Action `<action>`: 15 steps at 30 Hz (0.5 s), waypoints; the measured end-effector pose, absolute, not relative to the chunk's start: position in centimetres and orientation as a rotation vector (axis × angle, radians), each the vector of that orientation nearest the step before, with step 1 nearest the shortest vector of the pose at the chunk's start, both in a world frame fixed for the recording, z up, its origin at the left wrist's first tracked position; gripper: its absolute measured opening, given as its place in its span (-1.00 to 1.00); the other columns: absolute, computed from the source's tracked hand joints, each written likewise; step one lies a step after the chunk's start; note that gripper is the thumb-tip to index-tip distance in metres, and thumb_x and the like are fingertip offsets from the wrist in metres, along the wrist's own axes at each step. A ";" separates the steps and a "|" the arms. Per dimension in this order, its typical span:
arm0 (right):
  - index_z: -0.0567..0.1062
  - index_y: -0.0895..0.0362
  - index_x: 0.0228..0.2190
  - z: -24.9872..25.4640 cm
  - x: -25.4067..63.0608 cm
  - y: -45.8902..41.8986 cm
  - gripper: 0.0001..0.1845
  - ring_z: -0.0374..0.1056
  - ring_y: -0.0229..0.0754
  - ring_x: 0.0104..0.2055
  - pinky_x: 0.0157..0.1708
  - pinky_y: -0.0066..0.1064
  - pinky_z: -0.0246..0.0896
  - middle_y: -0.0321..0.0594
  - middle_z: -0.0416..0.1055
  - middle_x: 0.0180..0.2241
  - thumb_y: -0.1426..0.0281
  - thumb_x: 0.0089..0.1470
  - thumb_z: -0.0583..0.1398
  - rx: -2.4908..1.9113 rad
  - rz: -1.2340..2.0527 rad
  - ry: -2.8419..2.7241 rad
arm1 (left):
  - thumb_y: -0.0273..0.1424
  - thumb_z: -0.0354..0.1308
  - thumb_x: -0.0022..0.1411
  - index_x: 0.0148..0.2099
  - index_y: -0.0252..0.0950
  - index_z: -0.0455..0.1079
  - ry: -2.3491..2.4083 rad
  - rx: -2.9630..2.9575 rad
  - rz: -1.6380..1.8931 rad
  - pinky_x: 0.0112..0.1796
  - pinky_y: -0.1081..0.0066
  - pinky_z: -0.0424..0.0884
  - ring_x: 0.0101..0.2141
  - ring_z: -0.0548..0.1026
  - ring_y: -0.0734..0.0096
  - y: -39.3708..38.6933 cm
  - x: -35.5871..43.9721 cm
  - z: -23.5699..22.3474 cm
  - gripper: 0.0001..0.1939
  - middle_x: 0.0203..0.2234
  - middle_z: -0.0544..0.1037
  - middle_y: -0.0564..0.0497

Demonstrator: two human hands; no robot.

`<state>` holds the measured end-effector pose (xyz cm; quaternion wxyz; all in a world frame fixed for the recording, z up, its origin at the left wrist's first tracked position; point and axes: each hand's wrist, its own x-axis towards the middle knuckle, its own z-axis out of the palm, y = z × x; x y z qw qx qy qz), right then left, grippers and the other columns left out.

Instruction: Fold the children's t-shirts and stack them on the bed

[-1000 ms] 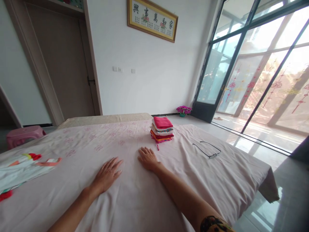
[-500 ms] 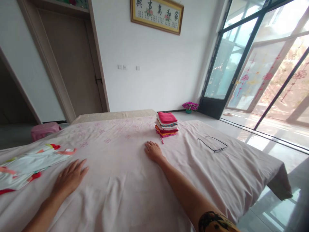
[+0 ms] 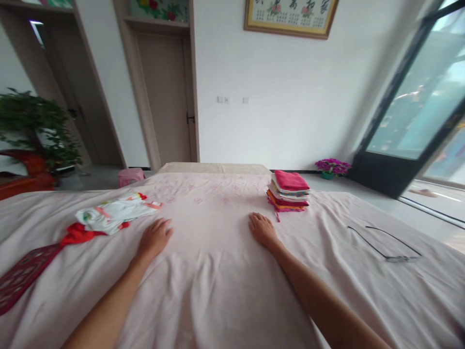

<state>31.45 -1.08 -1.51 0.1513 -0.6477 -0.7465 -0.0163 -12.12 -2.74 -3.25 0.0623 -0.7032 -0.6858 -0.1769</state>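
Note:
My left hand (image 3: 156, 236) rests on the pale pink sheet (image 3: 214, 271), fingers stretched out and holding nothing. Just left of its fingers is a white garment (image 3: 121, 213) with red and orange trim, with a small gap between them. Bright red cloth (image 3: 78, 234) adjoins that garment. My right hand (image 3: 263, 229) lies flat on the sheet, palm down, fingers extended. Beyond it, slightly to the right, stands a stack of folded cloths (image 3: 288, 194), topped by a pinkish-red one.
Eyeglasses (image 3: 401, 258) lie on the sheet at the right. A dark red patterned item (image 3: 27, 274) is at the left edge. Past the sheet are a pink stool (image 3: 131, 177), a purple-flowered pot (image 3: 332, 167), a leafy plant (image 3: 34, 126) and a door (image 3: 165, 97).
The view has turned left, showing more of the garment, the red cloth and the plant. My left hand has slid left toward the garment. My right hand stays near the stack.

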 end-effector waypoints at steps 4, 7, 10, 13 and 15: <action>0.34 0.11 0.19 -2.1 31.6 -0.2 -0.50 0.14 -0.03 0.27 0.25 -0.17 -0.08 -0.06 0.25 0.25 0.30 0.29 -0.04 -1.843 -0.106 -2.171 | -0.30 -0.03 0.33 0.17 -0.27 0.37 -2.101 -2.082 -0.553 0.17 0.29 0.22 0.17 0.35 0.28 -2.4 -12.2 -2.9 -0.58 0.16 0.43 -0.13; 0.35 0.12 0.19 -2.5 31.8 0.1 -0.50 0.15 -0.01 0.27 0.24 -0.15 -0.06 -0.05 0.25 0.24 0.30 0.29 -0.05 -1.827 -0.140 -2.180 | -0.38 -0.03 0.31 0.14 -0.30 0.39 -2.140 -1.995 -0.597 0.14 0.30 0.25 0.12 0.39 0.28 -2.3 -12.4 -2.9 -0.60 0.11 0.47 -0.15; 0.34 0.12 0.20 -2.8 31.9 0.1 -0.49 0.13 -0.02 0.28 0.26 -0.15 -0.07 -0.06 0.26 0.24 0.29 0.30 -0.06 -1.827 -0.158 -2.192 | -0.46 -0.04 0.28 0.16 -0.33 0.38 -2.171 -1.872 -0.631 0.14 0.20 0.26 0.14 0.36 0.17 -2.2 -12.9 -2.5 -0.57 0.14 0.42 -0.22; 0.34 0.11 0.20 -2.9 32.0 0.2 -0.49 0.12 -0.01 0.29 0.26 -0.15 -0.06 -0.07 0.26 0.25 0.29 0.30 -0.07 -1.815 -0.182 -2.205 | -0.49 -0.04 0.26 0.20 -0.28 0.34 -2.166 -1.796 -0.617 0.15 0.12 0.21 0.17 0.31 0.08 -1.6 -14.2 -1.7 -0.53 0.23 0.31 -0.21; 0.35 0.12 0.19 -3.0 32.0 0.2 -0.48 0.13 0.01 0.29 0.26 -0.14 -0.03 -0.07 0.26 0.24 0.30 0.29 -0.07 -1.804 -0.189 -2.212 | -0.47 -0.03 0.26 0.20 -0.25 0.33 -2.181 -1.754 -0.594 0.13 0.11 0.23 0.14 0.32 0.04 -0.8 -15.6 -1.0 -0.54 0.25 0.27 -0.20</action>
